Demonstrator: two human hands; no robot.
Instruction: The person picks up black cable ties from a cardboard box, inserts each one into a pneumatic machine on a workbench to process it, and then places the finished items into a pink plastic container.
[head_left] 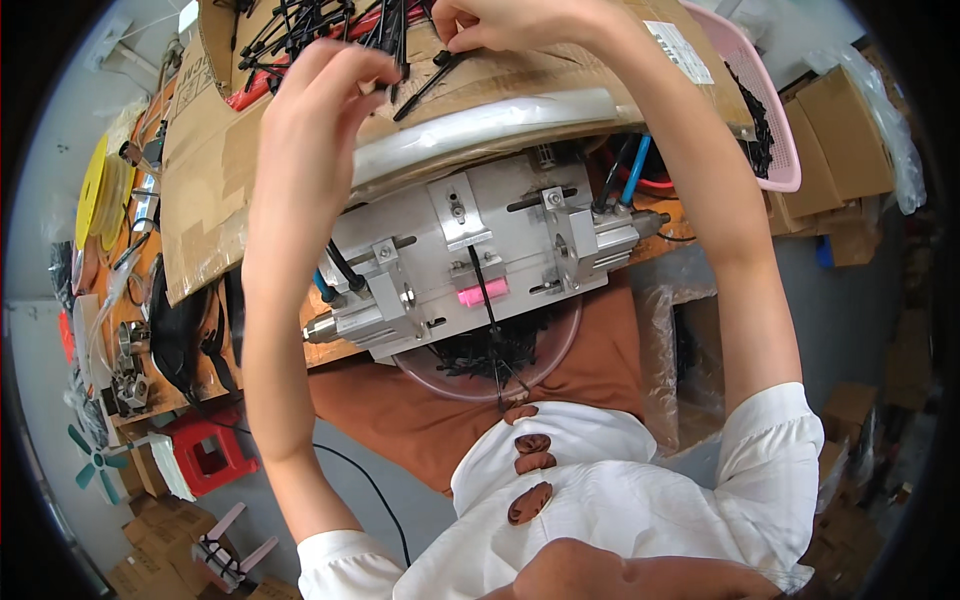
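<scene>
My left hand (322, 105) is slightly blurred over the cardboard sheet, fingers curled, a small dark tip showing at the fingertips. My right hand (515, 24) has finger and thumb pinched beside a thin black rod with a thicker head (432, 82); whether it grips anything is hidden. A pile of similar black rods (325, 28) lies at the far side between and beyond the hands. Below my arms is a metal fixture (425, 262) with two side cylinders. A pink block (483, 291) sits at its front, with a black rod (482, 275) lying across it.
The cardboard sheet (212, 190) has a clear plastic-wrapped front edge (490, 125). A bowl of black parts (575, 340) stands below the fixture, over my lap. At the right is a pink basket (785, 120); at the left, a yellow spool (92, 190) and red stool (235, 462).
</scene>
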